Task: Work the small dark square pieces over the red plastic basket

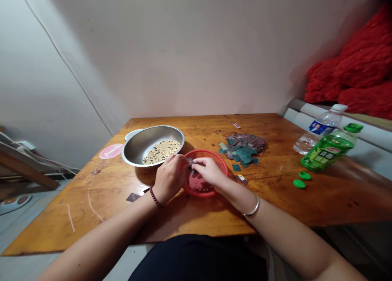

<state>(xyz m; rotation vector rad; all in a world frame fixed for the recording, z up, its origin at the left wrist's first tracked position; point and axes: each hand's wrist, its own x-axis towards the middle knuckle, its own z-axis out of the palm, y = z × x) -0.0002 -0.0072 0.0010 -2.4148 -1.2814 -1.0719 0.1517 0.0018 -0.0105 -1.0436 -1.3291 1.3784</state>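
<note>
My left hand (171, 175) and my right hand (208, 171) meet over a round red plastic basket (225, 163). Between their fingertips they pinch a small dark sheet piece (191, 161), partly hidden by the fingers. A few small pale bead-like pieces (204, 189) lie at the basket's bottom. Behind my left hand stands a steel bowl (134, 150), holding many small tan and black bead-like pieces (162, 151). To the right of the basket is a pile of dark brown and green sheet pieces (245, 146).
At right stand a clear water bottle (320, 128) and a green drink bottle (329, 152), near two green caps (299, 183). A pink round label (110, 151) and loose string (90, 193) lie left on the wooden table (116, 228). Red bundles (364, 68) are piled beyond.
</note>
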